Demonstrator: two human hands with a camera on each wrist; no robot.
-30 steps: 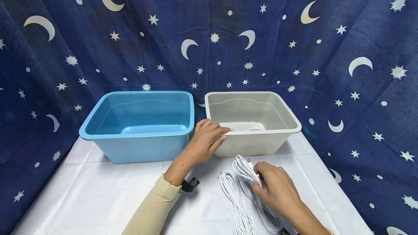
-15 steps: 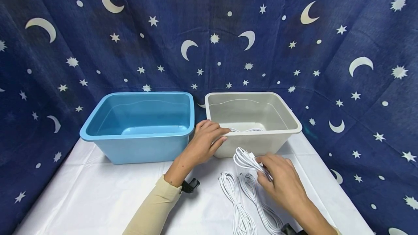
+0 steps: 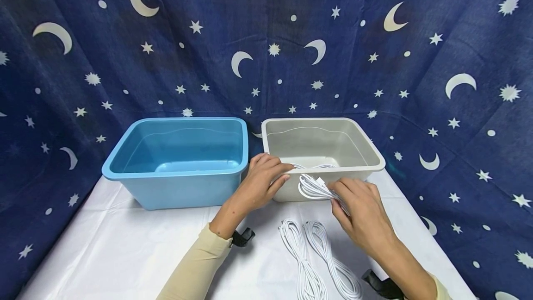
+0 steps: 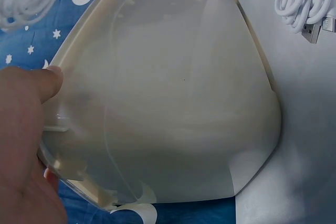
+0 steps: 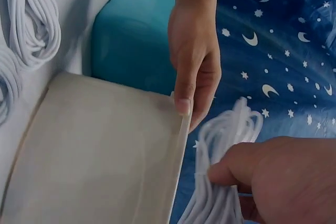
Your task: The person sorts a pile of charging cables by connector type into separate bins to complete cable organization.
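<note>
My left hand [image 3: 261, 180] grips the front left corner of the grey bin [image 3: 316, 139], its thumb outside the rim in the left wrist view. Coiled white USB cable [image 3: 311, 188] is pinched between the thumb and fingers of my right hand [image 3: 361, 212]. That bundle hangs in front of the bin's front wall, just below rim height, with its looped end pointing left. In the right wrist view the held cable [image 5: 218, 177] appears beside the bin's rim. Inside the bin, part of a white cable [image 3: 325, 165] shows behind the front rim; the rest is hidden.
Two more coiled white cables [image 3: 306, 267] lie side by side on the white tablecloth [image 3: 125, 249], in front of the grey bin. A blue bin [image 3: 179, 191] stands to its left. Behind both bins hangs a dark blue curtain [image 3: 275, 27] with moons and stars.
My right hand has lifted the cable bundle up and forward, off the other coils and towards the grey bin's rim. The left hand has stayed on the bin.
</note>
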